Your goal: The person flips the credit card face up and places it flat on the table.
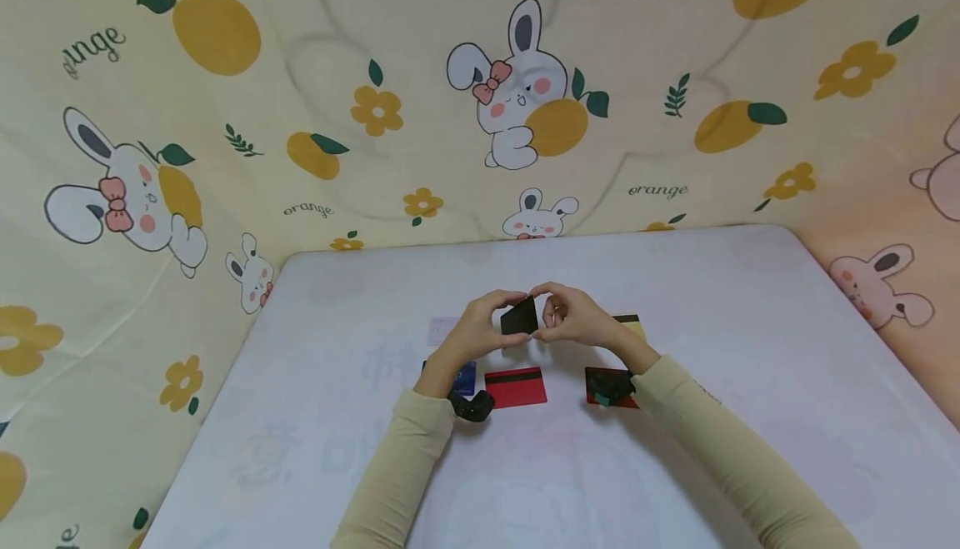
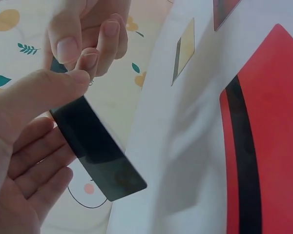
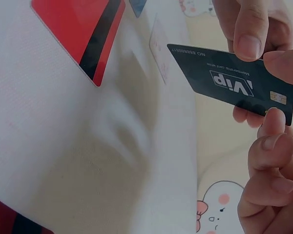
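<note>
Both hands hold a black membership card [image 1: 519, 317] up over the table, tilted. Its face, with "Vip" lettering and a gold chip, shows in the right wrist view [image 3: 229, 83]; the left wrist view has its plain dark back [image 2: 100, 146]. My left hand [image 1: 480, 324] grips one end between thumb and fingers. At the other end, my right hand [image 1: 573, 314] pinches the card's edges with thumb and index finger, its other fingers curled in. On the table below lies a red card [image 1: 516, 387] with a black stripe.
Around the red card lie a blue card [image 1: 467, 379], partly behind the left wrist, a pale lilac card [image 1: 442, 330], a yellow card [image 1: 632, 325] with a black stripe, and a dark red card [image 1: 592, 376] partly covered by the right wrist camera. A patterned cloth [image 1: 450, 182] hangs behind the white table [image 1: 675, 282].
</note>
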The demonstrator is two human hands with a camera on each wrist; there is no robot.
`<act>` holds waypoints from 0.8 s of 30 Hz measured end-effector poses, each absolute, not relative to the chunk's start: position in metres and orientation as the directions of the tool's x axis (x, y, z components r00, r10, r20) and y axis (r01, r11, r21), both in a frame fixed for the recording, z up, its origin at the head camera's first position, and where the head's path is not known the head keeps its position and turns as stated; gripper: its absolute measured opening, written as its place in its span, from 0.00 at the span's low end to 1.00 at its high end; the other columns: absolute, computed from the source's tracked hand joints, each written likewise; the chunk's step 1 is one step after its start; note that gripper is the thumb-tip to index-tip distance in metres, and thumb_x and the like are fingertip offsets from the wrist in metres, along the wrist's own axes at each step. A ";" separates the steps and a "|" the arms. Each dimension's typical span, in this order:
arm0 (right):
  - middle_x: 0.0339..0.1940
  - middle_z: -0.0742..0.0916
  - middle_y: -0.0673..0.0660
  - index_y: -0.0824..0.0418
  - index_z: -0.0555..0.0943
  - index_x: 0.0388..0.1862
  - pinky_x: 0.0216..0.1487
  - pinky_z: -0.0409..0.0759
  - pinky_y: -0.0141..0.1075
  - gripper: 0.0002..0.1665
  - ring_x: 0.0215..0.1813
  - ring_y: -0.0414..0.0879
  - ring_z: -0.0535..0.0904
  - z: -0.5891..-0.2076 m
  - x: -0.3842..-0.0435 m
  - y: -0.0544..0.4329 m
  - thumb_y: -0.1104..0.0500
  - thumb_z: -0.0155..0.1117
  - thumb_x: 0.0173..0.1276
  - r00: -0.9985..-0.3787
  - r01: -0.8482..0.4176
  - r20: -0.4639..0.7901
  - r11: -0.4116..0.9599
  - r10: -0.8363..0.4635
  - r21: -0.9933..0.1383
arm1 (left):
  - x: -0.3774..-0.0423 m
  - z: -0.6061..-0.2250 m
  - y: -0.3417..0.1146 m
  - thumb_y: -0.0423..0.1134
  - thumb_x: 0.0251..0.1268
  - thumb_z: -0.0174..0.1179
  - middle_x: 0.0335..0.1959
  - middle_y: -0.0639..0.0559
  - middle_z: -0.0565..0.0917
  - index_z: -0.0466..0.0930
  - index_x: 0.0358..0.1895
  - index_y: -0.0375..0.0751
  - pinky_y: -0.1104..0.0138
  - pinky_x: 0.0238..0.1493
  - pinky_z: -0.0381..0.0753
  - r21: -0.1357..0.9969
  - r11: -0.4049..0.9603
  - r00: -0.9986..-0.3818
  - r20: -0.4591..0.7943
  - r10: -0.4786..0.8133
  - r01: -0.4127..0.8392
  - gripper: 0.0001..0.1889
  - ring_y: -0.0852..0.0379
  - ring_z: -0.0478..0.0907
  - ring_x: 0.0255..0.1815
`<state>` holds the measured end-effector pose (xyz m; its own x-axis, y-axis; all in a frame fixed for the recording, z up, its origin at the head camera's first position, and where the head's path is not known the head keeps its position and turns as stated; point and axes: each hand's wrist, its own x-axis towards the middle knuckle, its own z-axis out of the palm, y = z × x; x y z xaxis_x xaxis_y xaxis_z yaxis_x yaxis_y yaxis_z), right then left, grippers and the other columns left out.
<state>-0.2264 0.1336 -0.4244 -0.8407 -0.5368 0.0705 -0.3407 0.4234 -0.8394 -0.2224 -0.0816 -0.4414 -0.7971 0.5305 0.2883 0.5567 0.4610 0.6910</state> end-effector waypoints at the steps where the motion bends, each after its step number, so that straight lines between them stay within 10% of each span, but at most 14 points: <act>1: 0.24 0.79 0.59 0.68 0.72 0.58 0.28 0.70 0.28 0.33 0.22 0.37 0.69 -0.424 -0.227 0.134 0.66 0.73 0.52 -0.839 -0.342 0.073 0.420 -0.539 -0.841 | -0.223 -0.441 -0.081 0.35 0.49 0.73 0.57 0.41 0.81 0.75 0.60 0.34 0.55 0.61 0.77 0.691 0.461 -0.797 0.289 0.530 0.557 0.31 0.47 0.78 0.60; 9: 0.24 0.79 0.53 0.69 0.71 0.59 0.34 0.73 0.31 0.34 0.26 0.37 0.73 -0.425 -0.229 0.136 0.67 0.73 0.53 -0.840 -0.300 0.062 0.366 -0.539 -0.881 | -0.223 -0.436 -0.080 0.34 0.49 0.73 0.56 0.40 0.82 0.75 0.60 0.33 0.58 0.62 0.78 0.705 0.440 -0.796 0.301 0.525 0.557 0.31 0.47 0.79 0.59; 24: 0.45 0.83 0.71 0.70 0.70 0.61 0.41 0.80 0.30 0.33 0.40 0.39 0.79 -0.441 -0.228 0.136 0.66 0.69 0.57 -0.850 -0.193 0.027 0.263 -0.527 -0.945 | -0.221 -0.435 -0.084 0.30 0.48 0.73 0.54 0.37 0.82 0.75 0.59 0.31 0.59 0.60 0.79 0.752 0.336 -0.791 0.382 0.478 0.567 0.30 0.44 0.80 0.57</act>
<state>-0.2277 0.1357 -0.4412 -0.8497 -0.5266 0.0266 -0.1927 0.2632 -0.9453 -0.2215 -0.0840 -0.4347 -0.7909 0.4781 0.3819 0.5666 0.3365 0.7522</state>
